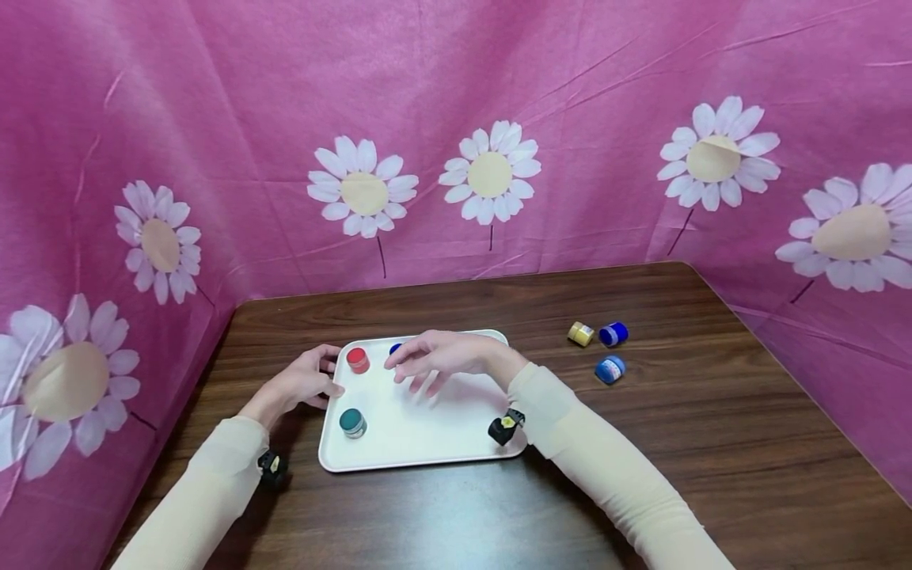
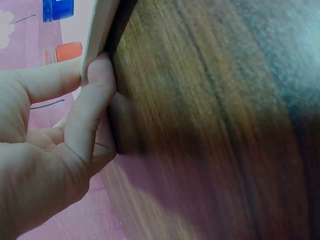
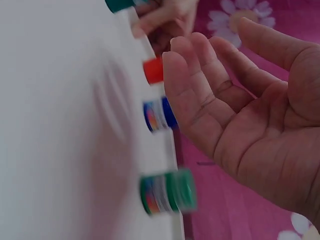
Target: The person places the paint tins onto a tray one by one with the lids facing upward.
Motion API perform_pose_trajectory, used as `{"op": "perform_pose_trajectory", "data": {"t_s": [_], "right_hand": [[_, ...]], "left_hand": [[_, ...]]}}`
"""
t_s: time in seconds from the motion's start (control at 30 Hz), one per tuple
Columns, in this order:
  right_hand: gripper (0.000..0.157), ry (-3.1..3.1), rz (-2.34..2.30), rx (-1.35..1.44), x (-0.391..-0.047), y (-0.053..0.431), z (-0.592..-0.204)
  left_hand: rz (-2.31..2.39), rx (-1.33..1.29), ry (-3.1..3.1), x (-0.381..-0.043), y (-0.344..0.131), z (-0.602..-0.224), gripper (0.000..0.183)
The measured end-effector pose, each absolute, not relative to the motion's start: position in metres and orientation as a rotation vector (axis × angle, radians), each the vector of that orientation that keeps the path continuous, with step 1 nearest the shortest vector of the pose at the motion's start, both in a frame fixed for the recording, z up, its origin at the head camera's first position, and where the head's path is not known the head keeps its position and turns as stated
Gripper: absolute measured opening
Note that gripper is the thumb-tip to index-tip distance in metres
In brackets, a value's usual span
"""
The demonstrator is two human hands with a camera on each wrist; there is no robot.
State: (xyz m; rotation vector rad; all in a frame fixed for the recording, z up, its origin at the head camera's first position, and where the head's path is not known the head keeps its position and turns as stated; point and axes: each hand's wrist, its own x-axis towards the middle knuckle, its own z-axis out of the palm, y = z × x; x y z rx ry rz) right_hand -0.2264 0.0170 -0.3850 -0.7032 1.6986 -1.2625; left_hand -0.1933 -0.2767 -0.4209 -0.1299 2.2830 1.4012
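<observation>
A white tray (image 1: 427, 439) lies on the wooden table. My left hand (image 1: 302, 380) grips its left rim, the thumb on top and curled fingers at the outer edge. Over the tray's far half my right hand (image 1: 452, 354) hovers, fingers relaxed and holding nothing. Small paint jars stand on the tray: a red one (image 1: 358, 360) by the left thumb, a teal one (image 1: 352, 423) at the near left, and a blue one (image 1: 395, 347) partly behind the right fingers. The right wrist view also shows a green jar (image 3: 162, 192), hidden in the head view.
Right of the tray, a yellow jar (image 1: 580, 333), a dark blue jar (image 1: 613, 334) and a lighter blue jar (image 1: 609, 369) are on the table (image 1: 712, 443). A pink cloth (image 1: 427, 95) with white flowers hangs around the table's back and sides.
</observation>
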Motion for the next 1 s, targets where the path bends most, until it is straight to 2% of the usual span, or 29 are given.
{"op": "perform_pose_trajectory", "data": {"t_s": [0.4,0.6,1.0], "right_hand": [[0.053,1.79,-1.385,-0.627,-0.25,0.096,-0.372],[0.046,1.835,-1.463,-0.592,-0.253,0.138,-0.367],[0.051,1.985,-1.549,-0.41,-0.262,0.212,-0.368]], "left_hand": [[1.402,-0.141,2.289,-0.193,-0.276,-0.422,0.076],[1.395,-0.148,2.286,-0.193,-0.275,-0.422,0.076],[1.396,-0.157,2.277,-0.194,-0.275,-0.421,0.076]]}}
